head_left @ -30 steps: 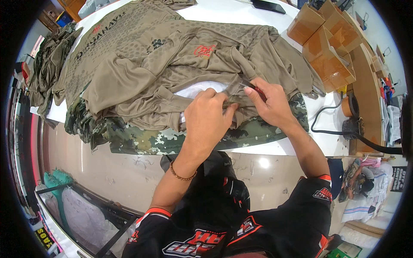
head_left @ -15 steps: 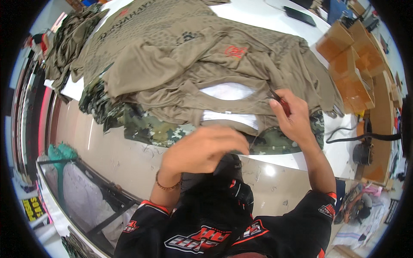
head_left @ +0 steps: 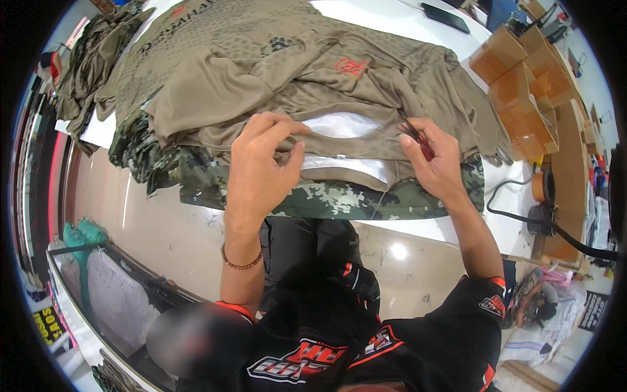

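Note:
A khaki garment (head_left: 215,91) with a red print lies on camouflage fabric (head_left: 339,199), its collar opening (head_left: 339,124) showing white inside. At the left of this opening my left hand (head_left: 261,160) touches the collar with fingers bent and thumb apart from the forefinger. My right hand (head_left: 434,163) holds small red thread snips (head_left: 423,145) at the right of the opening, the dark blades pointing up-left. A fine thread hangs from the collar's lower band over the camouflage fabric.
The white table (head_left: 496,228) also holds piled garments (head_left: 98,59) at left, a black phone (head_left: 444,19) at back, cardboard boxes (head_left: 522,104) at right, and a black cable (head_left: 562,232). A metal-framed bin (head_left: 117,300) stands at lower left.
My left hand came down off the collar's centre, then rose to its left side. The white inner band has come into view. My right hand still holds the snips.

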The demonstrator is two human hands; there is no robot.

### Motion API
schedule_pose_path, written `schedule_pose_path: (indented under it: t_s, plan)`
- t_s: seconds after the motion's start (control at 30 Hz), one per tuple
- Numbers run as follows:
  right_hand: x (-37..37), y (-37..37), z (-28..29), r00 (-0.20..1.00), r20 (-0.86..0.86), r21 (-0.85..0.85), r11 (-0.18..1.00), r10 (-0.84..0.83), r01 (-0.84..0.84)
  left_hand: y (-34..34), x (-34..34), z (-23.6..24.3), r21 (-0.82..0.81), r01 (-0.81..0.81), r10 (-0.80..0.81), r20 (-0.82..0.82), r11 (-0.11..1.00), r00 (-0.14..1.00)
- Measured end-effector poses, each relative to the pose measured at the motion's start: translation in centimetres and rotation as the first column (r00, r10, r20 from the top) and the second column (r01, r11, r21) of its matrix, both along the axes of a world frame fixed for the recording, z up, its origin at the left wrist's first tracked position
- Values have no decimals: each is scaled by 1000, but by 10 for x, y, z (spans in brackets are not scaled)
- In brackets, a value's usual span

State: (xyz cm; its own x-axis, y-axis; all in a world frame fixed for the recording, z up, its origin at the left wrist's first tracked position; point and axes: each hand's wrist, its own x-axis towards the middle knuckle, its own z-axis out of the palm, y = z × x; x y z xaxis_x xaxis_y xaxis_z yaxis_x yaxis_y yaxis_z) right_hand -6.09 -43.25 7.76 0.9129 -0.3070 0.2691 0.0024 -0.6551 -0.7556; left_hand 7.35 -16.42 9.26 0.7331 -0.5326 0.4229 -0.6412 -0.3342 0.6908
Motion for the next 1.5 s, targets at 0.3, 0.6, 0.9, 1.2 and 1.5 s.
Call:
schedule_pose_path:
  t_s: [0.3,0.6,0.9,1.2,1.5]
  plan:
    - [4,0,2,989,-119,-367,922,82,-121,-9,16,-8,289,124,-175,160,949,972]
    - [2,7,-2,998,15,-369,928,60,-50,11,-21,-5,123,214,-236,202,969,951]
    - [1,13,-1,981,190,-360,928,-34,102,5,-34,-19,-21,-357,342,-234,934,910]
    - [0,12,-10,973,214,-177,976,-91,130,10,-26,-34,-234,-435,424,-98,869,900]
    - [-2,7,-10,994,63,-256,961,-91,104,12,5,-26,-700,-579,-549,-702,418,454]
